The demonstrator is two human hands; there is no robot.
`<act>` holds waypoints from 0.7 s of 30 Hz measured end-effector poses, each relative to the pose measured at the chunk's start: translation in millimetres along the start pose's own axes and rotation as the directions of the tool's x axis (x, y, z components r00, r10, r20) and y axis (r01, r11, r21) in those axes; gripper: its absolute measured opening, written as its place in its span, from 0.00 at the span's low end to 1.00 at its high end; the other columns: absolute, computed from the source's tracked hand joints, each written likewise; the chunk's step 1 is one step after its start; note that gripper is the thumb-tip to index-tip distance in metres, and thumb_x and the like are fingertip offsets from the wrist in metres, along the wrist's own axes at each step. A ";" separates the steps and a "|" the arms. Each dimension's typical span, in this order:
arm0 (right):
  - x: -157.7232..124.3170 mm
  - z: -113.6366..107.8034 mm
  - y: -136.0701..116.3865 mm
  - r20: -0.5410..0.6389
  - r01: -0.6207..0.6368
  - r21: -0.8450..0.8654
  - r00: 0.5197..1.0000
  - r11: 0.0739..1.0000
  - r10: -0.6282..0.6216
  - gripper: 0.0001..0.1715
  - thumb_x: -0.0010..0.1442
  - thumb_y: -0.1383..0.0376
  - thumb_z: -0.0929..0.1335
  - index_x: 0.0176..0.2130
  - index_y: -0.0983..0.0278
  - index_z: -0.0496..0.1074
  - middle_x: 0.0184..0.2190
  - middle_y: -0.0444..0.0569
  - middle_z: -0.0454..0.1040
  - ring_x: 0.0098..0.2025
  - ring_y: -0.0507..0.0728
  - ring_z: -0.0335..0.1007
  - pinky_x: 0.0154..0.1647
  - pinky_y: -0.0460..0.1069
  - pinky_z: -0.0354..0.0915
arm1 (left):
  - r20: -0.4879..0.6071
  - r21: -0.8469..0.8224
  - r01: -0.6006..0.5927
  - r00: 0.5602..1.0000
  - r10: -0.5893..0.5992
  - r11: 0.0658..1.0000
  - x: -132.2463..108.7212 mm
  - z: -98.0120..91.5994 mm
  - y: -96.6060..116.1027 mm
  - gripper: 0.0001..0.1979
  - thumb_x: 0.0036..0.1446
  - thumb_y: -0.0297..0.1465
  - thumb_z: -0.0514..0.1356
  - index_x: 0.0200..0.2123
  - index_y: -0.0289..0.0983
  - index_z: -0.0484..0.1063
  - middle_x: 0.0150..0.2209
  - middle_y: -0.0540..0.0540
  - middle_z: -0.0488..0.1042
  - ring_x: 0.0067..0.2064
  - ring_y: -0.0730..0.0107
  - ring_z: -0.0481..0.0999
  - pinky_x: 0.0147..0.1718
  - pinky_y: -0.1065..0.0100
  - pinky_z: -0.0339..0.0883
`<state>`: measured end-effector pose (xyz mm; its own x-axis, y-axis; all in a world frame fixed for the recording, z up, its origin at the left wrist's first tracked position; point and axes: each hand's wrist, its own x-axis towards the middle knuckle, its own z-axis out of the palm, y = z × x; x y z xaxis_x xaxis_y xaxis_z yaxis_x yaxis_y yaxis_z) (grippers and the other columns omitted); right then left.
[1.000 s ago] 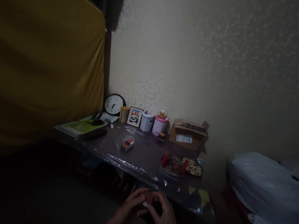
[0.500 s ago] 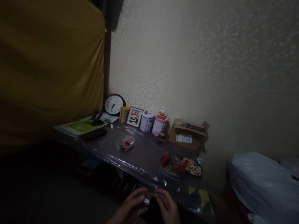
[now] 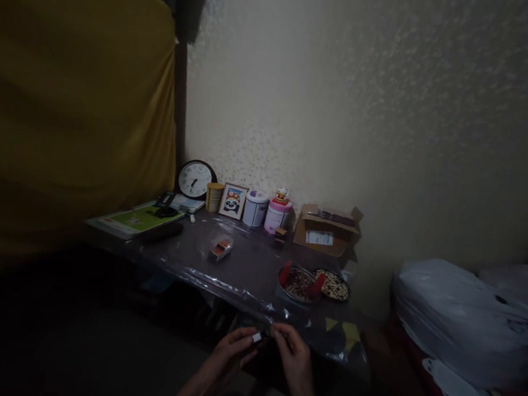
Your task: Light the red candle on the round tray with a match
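Observation:
Low in front of me, at the table's near edge, a small matchbox (image 3: 256, 337) shows a white face on its left and a darker part on its right. My left hand (image 3: 233, 347) is closed around its left end, thumb on top and fingers below. At the right end, the thumb and fingertips of my right hand (image 3: 292, 347) pinch its dark part; shadow hides the exact contact. Beyond my hands, a steel bowl (image 3: 297, 298) with red pieces and small sticks stands beside a dark plate of pale matchsticks (image 3: 333, 285).
Clear wrap with brown-sided matchboxes (image 3: 221, 248) lies mid-table. Along the wall stand a clock (image 3: 197, 179), a panda picture (image 3: 232, 201), two tins (image 3: 255, 210) and an open cardboard box (image 3: 326, 235). Yellow paper pieces (image 3: 350, 335) lie at the right front corner.
The matchbox has turned in my hands: its brown face no longer shows, and its white face is tilted. Both hands stay close together. The whole view has shifted slightly.

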<state>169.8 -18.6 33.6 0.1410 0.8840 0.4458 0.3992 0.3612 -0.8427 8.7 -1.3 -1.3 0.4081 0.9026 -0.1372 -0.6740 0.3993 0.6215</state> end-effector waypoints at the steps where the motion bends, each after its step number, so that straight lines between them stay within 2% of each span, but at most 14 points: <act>1: -0.9 0.5 -1.9 -0.002 0.007 -0.015 1.000 1.000 -0.007 0.15 0.56 0.55 0.64 0.33 0.62 0.74 0.31 0.47 0.77 0.35 0.56 0.73 0.37 0.47 0.69 | 0.005 0.000 -0.005 1.000 0.005 1.000 0.0 0.4 -0.2 0.09 0.41 0.27 0.65 0.31 0.36 0.76 0.34 0.44 0.79 0.40 0.64 0.75 0.46 0.63 0.60; 8: -4.6 5.2 -18.3 0.011 0.184 -0.130 0.983 0.974 -0.184 0.12 0.58 0.61 0.62 0.34 0.60 0.73 0.33 0.47 0.76 0.37 0.55 0.72 0.40 0.47 0.68 | -0.001 0.007 -0.030 1.000 0.030 1.000 0.5 7.7 0.8 0.08 0.42 0.30 0.66 0.30 0.36 0.76 0.35 0.45 0.79 0.41 0.64 0.75 0.49 0.62 0.59; 15: -3.2 6.9 -23.8 -0.041 0.155 -0.160 0.986 0.975 -0.164 0.11 0.58 0.61 0.62 0.31 0.61 0.72 0.29 0.45 0.77 0.33 0.54 0.73 0.36 0.46 0.68 | -0.027 0.047 -0.060 0.998 0.061 0.997 -7.9 17.6 9.0 0.07 0.44 0.31 0.64 0.30 0.37 0.75 0.34 0.46 0.78 0.40 0.65 0.74 0.48 0.62 0.59; 18: 1.3 5.1 -27.6 -0.085 0.184 -0.162 0.976 0.969 -0.200 0.11 0.59 0.61 0.62 0.31 0.61 0.71 0.29 0.45 0.76 0.32 0.54 0.73 0.36 0.46 0.68 | -0.047 0.059 -0.073 0.996 0.076 0.996 -13.6 26.6 15.4 0.07 0.44 0.32 0.63 0.30 0.36 0.75 0.34 0.46 0.78 0.40 0.65 0.74 0.46 0.63 0.60; 21: 5.6 0.1 -42.4 -0.149 0.244 -0.187 0.950 0.952 -0.273 0.11 0.59 0.61 0.62 0.31 0.62 0.71 0.30 0.47 0.76 0.34 0.54 0.73 0.38 0.48 0.68 | -0.082 0.071 -0.078 0.993 0.084 0.994 -18.5 39.0 22.7 0.08 0.44 0.33 0.64 0.29 0.36 0.74 0.32 0.46 0.78 0.38 0.65 0.74 0.43 0.64 0.60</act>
<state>153.6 -29.0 71.8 0.1601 0.6972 0.6988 0.5837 0.5041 -0.6366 9.9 -15.2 45.4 0.2981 0.9431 -0.1473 -0.6585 0.3149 0.6835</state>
